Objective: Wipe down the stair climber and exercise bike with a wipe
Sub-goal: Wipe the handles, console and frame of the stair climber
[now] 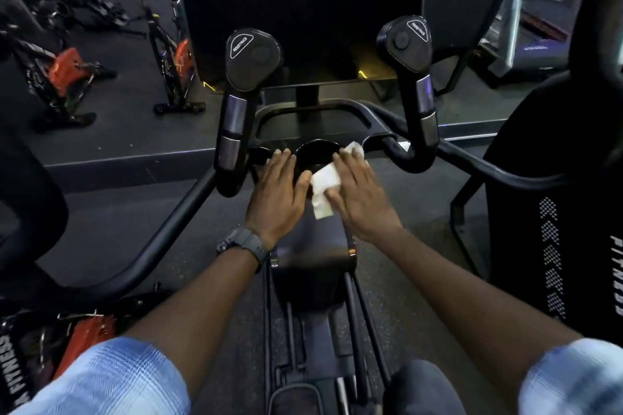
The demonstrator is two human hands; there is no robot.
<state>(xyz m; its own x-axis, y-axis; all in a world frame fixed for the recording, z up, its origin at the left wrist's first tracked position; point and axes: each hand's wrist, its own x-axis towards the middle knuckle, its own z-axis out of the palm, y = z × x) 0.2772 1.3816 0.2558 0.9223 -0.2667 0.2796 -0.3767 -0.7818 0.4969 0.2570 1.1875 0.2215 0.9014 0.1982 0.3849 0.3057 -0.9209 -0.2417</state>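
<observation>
Head view, starting at the left of the frame: spin bikes [168,54] with orange parts stand on a dark floor in the upper left, well apart from the work. Moving right, the left grip post [236,118] of the machine rises to a rounded pad marked with lettering.

Just below it, near the centre, the left hand [276,194] lies flat with straight fingers on the black console tray [313,126], fingertips beside the round cup recess [317,153]; it holds nothing and seems only to steady. A dark watch [241,242] sits on that wrist.

Next comes the wipe [325,187], a white sheet, crumpled and folded, lying over the tray's near edge at the recess. The right hand [362,199] presses it down under flat fingers, with the thumb against its lower edge; a corner shows past the fingertips.

By its look the wipe is light, limp and probably damp, so it should bunch or slide under a loose touch. Broad palm pressure, or a pinch on a folded edge, would likely control it best around the recess rim.

Further right stands the right grip post [424,111], and at the frame's right edge a dark machine housing [553,212] with white lettering.
</observation>
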